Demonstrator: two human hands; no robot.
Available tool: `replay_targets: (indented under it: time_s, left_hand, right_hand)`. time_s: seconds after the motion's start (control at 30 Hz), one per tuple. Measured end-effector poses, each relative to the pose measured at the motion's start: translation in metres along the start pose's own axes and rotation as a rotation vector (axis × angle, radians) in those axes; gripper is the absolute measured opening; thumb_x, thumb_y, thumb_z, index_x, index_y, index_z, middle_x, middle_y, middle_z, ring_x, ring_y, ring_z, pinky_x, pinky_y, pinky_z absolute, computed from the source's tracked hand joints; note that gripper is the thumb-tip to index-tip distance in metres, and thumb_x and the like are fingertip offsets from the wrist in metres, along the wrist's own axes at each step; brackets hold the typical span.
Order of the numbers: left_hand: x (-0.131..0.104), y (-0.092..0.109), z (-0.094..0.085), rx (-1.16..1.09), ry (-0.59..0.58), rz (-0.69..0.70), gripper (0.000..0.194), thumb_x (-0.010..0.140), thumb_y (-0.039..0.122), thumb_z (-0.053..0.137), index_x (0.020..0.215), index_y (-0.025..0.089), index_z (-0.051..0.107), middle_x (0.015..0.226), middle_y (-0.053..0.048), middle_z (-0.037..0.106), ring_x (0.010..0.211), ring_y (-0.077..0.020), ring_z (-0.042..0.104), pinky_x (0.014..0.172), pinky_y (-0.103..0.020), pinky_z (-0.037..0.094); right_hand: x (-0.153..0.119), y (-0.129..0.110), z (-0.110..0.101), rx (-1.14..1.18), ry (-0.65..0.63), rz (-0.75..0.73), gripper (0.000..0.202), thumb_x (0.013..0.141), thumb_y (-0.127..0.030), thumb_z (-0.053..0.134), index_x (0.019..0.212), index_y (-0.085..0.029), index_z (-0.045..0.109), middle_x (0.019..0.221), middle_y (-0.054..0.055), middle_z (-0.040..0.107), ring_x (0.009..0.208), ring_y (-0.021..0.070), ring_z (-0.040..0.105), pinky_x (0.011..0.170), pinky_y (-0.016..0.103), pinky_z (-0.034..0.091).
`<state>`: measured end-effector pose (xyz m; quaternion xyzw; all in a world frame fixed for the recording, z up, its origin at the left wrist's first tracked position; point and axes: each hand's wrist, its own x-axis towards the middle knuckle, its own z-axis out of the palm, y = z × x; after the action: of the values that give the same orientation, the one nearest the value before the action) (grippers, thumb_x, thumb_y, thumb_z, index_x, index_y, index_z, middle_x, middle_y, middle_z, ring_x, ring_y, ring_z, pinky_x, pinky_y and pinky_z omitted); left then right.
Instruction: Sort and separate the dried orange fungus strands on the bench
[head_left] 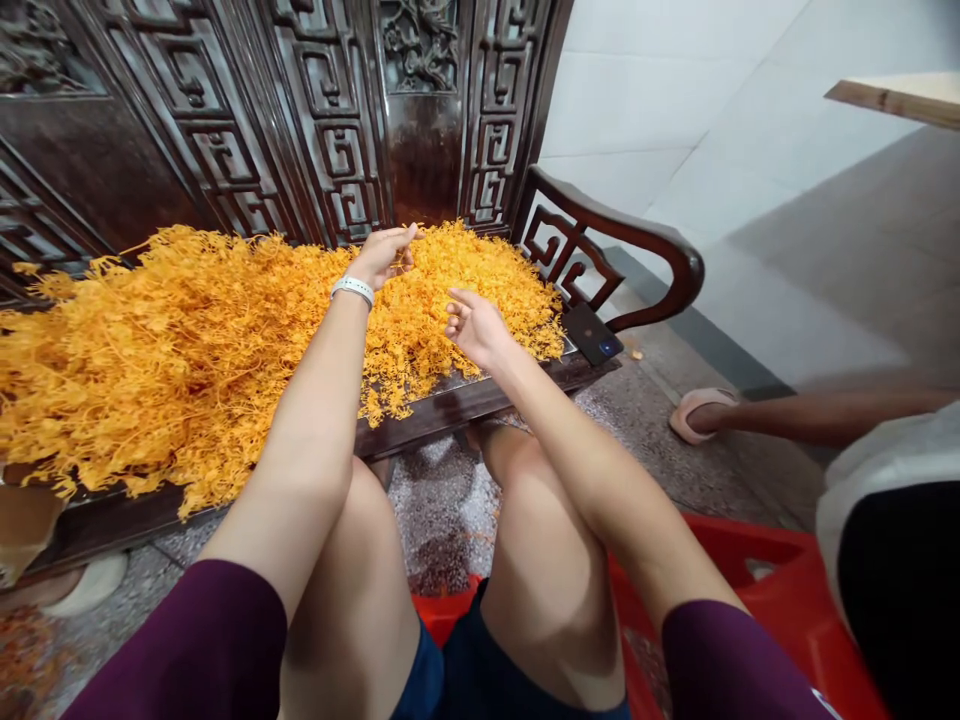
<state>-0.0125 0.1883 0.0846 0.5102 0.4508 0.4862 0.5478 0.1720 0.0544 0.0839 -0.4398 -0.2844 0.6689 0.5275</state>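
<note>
Curling loosely mid-frame: left hand (pixel 385 256), right hand (pixel 475 328) | grip unclear | over fluffy orange thin-stranded heap (pixel 210 330) | pinch lightly, since tangles may snag

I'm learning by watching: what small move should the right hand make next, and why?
Perhaps reach the right hand into the orange pile: it is loosely curled with nothing clearly held, and orange strands lie close by.

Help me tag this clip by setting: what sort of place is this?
Probably a room in a home, though I can't be sure: there's a carved wooden bench heaped with orange sprigs, a phone lying at its end, and a white wall.
</note>
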Motion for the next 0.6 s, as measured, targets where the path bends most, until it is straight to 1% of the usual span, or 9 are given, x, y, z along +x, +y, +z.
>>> replay_targets:
  time_s: [0.07,0.13,0.23,0.3,0.37,0.47,0.53,0.6]
  left_hand:
    - [-0.001,0.008,0.005,0.024,-0.056,-0.005,0.025,0.101,0.040,0.068,0.095,0.018,0.076,0.064,0.000,0.054,0.056,-0.0087,0.052,0.053,-0.020,0.036]
    - [-0.002,0.017,0.011,0.041,-0.129,0.005,0.025,0.101,0.040,0.068,0.093,0.018,0.077,0.066,-0.001,0.057,0.053,-0.0077,0.049,0.051,-0.020,0.032]
    - [-0.006,0.029,0.025,0.061,-0.228,0.024,0.025,0.100,0.039,0.069,0.091,0.017,0.077,0.070,-0.004,0.061,0.052,-0.0076,0.049,0.050,-0.020,0.032]
    - [-0.008,0.034,0.036,0.065,-0.275,0.026,0.025,0.101,0.038,0.068,0.092,0.017,0.077,0.069,-0.004,0.061,0.053,-0.0083,0.052,0.049,-0.020,0.032]
    - [-0.008,0.033,0.048,0.060,-0.296,0.019,0.025,0.102,0.037,0.066,0.092,0.017,0.077,0.066,-0.003,0.060,0.052,-0.0087,0.052,0.049,-0.020,0.032]
    - [-0.006,0.025,0.061,0.119,-0.343,-0.018,0.025,0.102,0.033,0.067,0.088,0.015,0.077,0.060,-0.002,0.056,0.047,-0.0078,0.046,0.048,-0.021,0.029]
    - [-0.004,0.020,0.066,0.178,-0.367,-0.035,0.024,0.100,0.029,0.068,0.084,0.014,0.077,0.055,-0.001,0.053,0.043,-0.0065,0.039,0.046,-0.021,0.025]
    - [-0.004,0.018,0.068,0.191,-0.333,-0.028,0.024,0.100,0.027,0.067,0.083,0.013,0.076,0.052,0.001,0.048,0.041,-0.0053,0.034,0.044,-0.022,0.019]
  right_hand:
    - [0.001,0.004,0.001,-0.126,-0.038,-0.068,0.007,0.092,-0.021,0.067,0.093,-0.020,0.061,0.065,-0.005,0.055,0.051,0.0071,0.042,0.052,0.023,0.035]
    - [0.003,0.006,0.002,-0.269,-0.040,-0.173,0.008,0.092,-0.023,0.068,0.092,-0.021,0.061,0.065,-0.005,0.056,0.049,0.0075,0.043,0.051,0.024,0.035]
    - [0.008,0.010,0.002,-0.422,-0.020,-0.263,0.017,0.094,-0.034,0.071,0.093,-0.023,0.058,0.066,-0.004,0.056,0.048,0.0086,0.043,0.049,0.026,0.036]
    - [0.011,0.013,0.002,-0.483,-0.018,-0.303,0.023,0.096,-0.041,0.071,0.097,-0.024,0.056,0.066,-0.004,0.055,0.049,0.0098,0.044,0.049,0.026,0.036]
    - [0.013,0.015,0.003,-0.513,-0.029,-0.350,0.028,0.097,-0.048,0.070,0.099,-0.025,0.054,0.065,-0.004,0.054,0.049,0.0104,0.044,0.049,0.027,0.035]
    - [0.017,0.017,0.003,-0.518,-0.020,-0.444,0.031,0.102,-0.053,0.061,0.095,-0.025,0.051,0.065,-0.004,0.055,0.051,0.0105,0.045,0.052,0.026,0.035]
    - [0.021,0.018,0.002,-0.513,0.006,-0.498,0.030,0.105,-0.047,0.058,0.088,-0.025,0.049,0.064,-0.004,0.055,0.054,0.0106,0.046,0.054,0.025,0.035]
    - [0.024,0.019,0.001,-0.514,0.003,-0.517,0.033,0.106,-0.039,0.058,0.080,-0.024,0.045,0.063,-0.004,0.053,0.056,0.0105,0.045,0.055,0.024,0.034]
